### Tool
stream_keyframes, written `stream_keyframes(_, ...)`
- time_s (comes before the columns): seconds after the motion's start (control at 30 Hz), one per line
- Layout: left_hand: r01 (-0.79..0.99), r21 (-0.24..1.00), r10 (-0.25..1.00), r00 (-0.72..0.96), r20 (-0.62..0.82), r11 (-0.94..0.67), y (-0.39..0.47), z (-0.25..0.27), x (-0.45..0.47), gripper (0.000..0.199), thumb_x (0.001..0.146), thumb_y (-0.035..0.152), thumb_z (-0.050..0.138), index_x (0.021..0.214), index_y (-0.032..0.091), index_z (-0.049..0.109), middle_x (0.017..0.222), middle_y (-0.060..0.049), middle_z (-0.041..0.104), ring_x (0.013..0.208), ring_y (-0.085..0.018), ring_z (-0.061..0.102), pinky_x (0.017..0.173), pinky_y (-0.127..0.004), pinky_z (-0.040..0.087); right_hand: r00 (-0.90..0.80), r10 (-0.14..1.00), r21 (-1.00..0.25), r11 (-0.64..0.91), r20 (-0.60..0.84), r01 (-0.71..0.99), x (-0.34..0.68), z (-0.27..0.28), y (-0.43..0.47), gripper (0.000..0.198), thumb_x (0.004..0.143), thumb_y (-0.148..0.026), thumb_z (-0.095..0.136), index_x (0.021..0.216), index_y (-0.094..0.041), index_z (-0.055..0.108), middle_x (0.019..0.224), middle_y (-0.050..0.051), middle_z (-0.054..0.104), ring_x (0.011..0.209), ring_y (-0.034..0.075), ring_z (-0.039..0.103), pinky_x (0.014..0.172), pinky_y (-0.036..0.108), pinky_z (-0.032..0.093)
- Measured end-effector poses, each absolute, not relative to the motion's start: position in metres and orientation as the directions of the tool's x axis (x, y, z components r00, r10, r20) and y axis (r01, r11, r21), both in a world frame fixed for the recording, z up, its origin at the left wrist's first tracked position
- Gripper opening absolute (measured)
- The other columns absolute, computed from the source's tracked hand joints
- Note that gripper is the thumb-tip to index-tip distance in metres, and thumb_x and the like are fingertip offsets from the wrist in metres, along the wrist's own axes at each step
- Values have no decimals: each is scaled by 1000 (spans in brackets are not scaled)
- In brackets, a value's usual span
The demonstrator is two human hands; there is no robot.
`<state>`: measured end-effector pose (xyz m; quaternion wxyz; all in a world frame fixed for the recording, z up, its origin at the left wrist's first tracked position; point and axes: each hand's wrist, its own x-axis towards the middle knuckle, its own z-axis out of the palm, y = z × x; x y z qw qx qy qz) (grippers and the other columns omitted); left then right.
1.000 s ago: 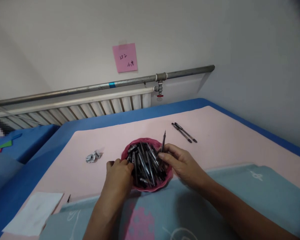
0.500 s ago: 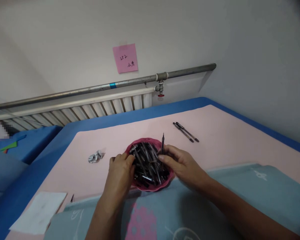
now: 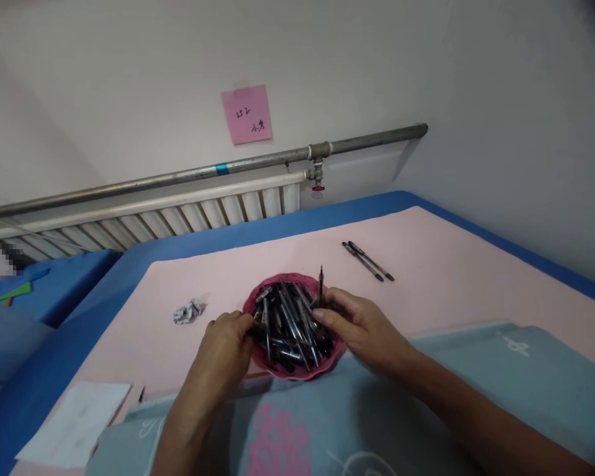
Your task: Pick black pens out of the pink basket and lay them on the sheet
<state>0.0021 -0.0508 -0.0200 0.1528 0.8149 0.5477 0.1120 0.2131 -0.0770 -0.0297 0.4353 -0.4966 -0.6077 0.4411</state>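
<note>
Uncapped black pen (image 3: 320, 285), pinched point-up by the right hand (image 3: 354, 325) above the right rim of the pink basket (image 3: 305, 377), is best held steady, clear of the heaped pens (image 3: 288, 320), the left hand (image 3: 224, 347), its grip unclear, moving gently at the left rim.

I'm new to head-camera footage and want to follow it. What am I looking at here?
There is no machine: these are a person's bare hands, filmed by a camera worn on that person's head, looking forward and down. On the pink table covering sits a round pink container full of dark pens. The right hand holds one pen upright, point up. The left hand is at the container's left side; whether it grips anything is hard to tell. Two pens lie farther back, to the right. Leftward lie a crumpled wad and, nearer, a white sheet.
</note>
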Motion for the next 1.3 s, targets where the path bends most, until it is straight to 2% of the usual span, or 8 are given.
stream_keyframes(0.23, 836, 292, 837, 523, -163, -465, -54, -25, 19, 28, 68, 8, 46, 77, 25, 67, 86, -2, 66, 88, -21, 55, 77, -35, 34, -142, 987, -964, 104, 71, 245, 214, -32, -76, 13, 81, -30, 49, 74, -19, 48, 64, -3, 50, 59, 11, 49, 55, 25, 41)
stream_keyframes(0.4, 930, 224, 954, 301, -10, -291, -48, -21, 2, 24, 77, 15, 43, 85, 20, 65, 86, -7, 64, 89, -22, 54, 77, -35, 35, -144, 988, -965, 97, 63, 242, 214, -32, -76, 12, 81, -29, 49, 75, -19, 49, 65, -3, 51, 60, 11, 51, 57, 25, 41)
stream_keyframes(0.63, 967, 60, 963, 254, -89, -250, -42, -34, 10, 25, 70, 18, 50, 86, 24, 69, 98, -9, 61, 97, -31, 48, 78, -44, 32, -137, 989, -957, 95, 59, 275, 213, -30, -77, 12, 81, -28, 49, 74, -18, 50, 64, -2, 51, 60, 12, 50, 56, 25, 41)
stream_keyframes(0.73, 963, 60, 960, 268, -83, -264, -41, -36, 11, 23, 70, 19, 50, 83, 23, 68, 96, -9, 61, 96, -31, 48, 78, -45, 31, -137, 988, -954, 105, 69, 280, 213, -29, -77, 12, 81, -28, 49, 73, -18, 50, 64, -2, 51, 60, 12, 49, 55, 25, 40)
stream_keyframes(0.87, 933, 210, 952, 305, -27, -293, -39, -29, -3, 19, 73, 19, 49, 80, 22, 66, 89, -7, 65, 92, -28, 51, 79, -43, 31, -133, 989, -959, 104, 70, 264, 214, -29, -77, 13, 81, -29, 49, 73, -19, 49, 63, -3, 51, 60, 12, 49, 55, 24, 39)
stream_keyframes(0.97, 849, 445, 951, 308, 18, -283, -38, -25, -15, 14, 74, 20, 50, 75, 21, 65, 79, -4, 65, 83, -22, 55, 76, -37, 36, -129, 989, -957, 105, 72, 270, 215, -29, -77, 13, 81, -29, 49, 73, -19, 49, 63, -3, 50, 60, 12, 49, 55, 25, 39)
stream_keyframes(1.13, 374, 924, 991, 130, 31, -78, -37, -23, -25, 16, 68, 30, 64, 81, 21, 64, 82, -1, 65, 82, -17, 58, 78, -30, 43, -125, 990, -962, 99, 69, 254, 215, -27, -76, 13, 81, -30, 49, 75, -19, 50, 66, -2, 52, 62, 12, 49, 56, 25, 40)
stream_keyframes(1.3, 34, 999, 998, 63, -25, 23, -39, -23, -19, 26, 62, 26, 72, 86, 19, 66, 77, 0, 66, 76, -14, 59, 76, -27, 45, -135, 989, -962, 90, 56, 258, 213, -26, -78, 12, 79, -28, 49, 73, -18, 51, 64, -3, 51, 60, 12, 47, 56, 24, 38)
